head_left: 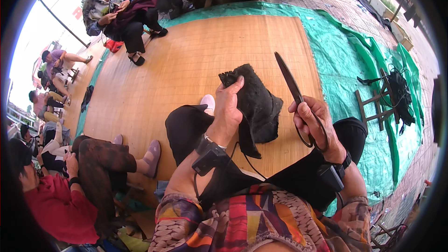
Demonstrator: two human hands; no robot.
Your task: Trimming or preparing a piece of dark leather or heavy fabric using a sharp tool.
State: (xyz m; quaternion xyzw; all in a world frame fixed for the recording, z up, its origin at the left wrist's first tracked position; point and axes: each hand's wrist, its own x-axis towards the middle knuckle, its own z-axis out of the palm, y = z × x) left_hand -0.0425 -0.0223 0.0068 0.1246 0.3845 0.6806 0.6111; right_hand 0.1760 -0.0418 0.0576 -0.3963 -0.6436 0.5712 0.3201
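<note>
A piece of black cloth (259, 105) hangs from my left hand (227, 107), pinched at its upper left corner between thumb and fingers. That corner has a notched, tooth-like edge sticking out past my fingertips. My right hand (313, 120) grips a pair of large dark scissors (290, 80) by the handles. Their blades look closed together and point up and away from me. Between the scissors and the cloth there is a gap; they do not touch. My fingers partly hide the scissor handles. Both hands are held above my lap.
A tan woven mat (186, 51) covers the ground over a green tarp (343, 56). To the right stands a small wooden stool (379, 105) with black straps and cables on it. A seated person (116, 14) handles dark cloth at far left; another in red (60, 205) sits close at left.
</note>
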